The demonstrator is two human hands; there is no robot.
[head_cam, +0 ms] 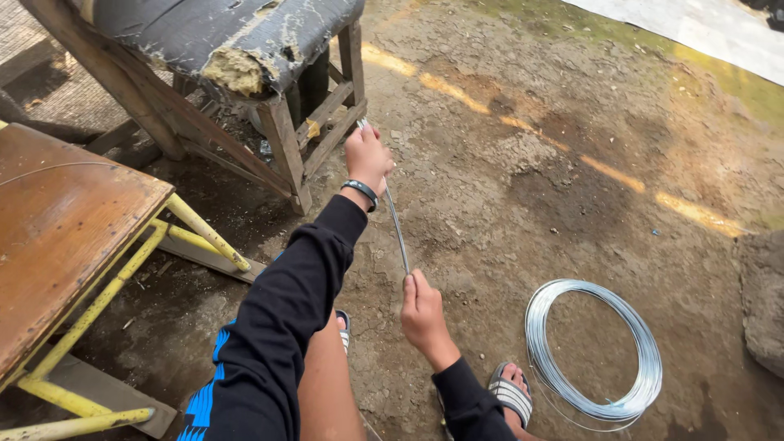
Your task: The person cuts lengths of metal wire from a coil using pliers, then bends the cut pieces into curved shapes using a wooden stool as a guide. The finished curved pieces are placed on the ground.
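My left hand, with a dark wristband, is stretched out ahead and closed around the far end of a straight bundle of thin grey wire. My right hand is nearer to me and grips the bundle's near end, so the wire runs taut between both fists. A round coil of the same grey wire lies flat on the dirt ground to the right of my right hand, apart from it. Both arms wear black long sleeves.
A wooden bench with torn dark padding stands just beyond my left hand. A brown wooden tabletop on a yellow metal frame fills the left. A large stone sits at the right edge. My sandalled foot rests near the coil.
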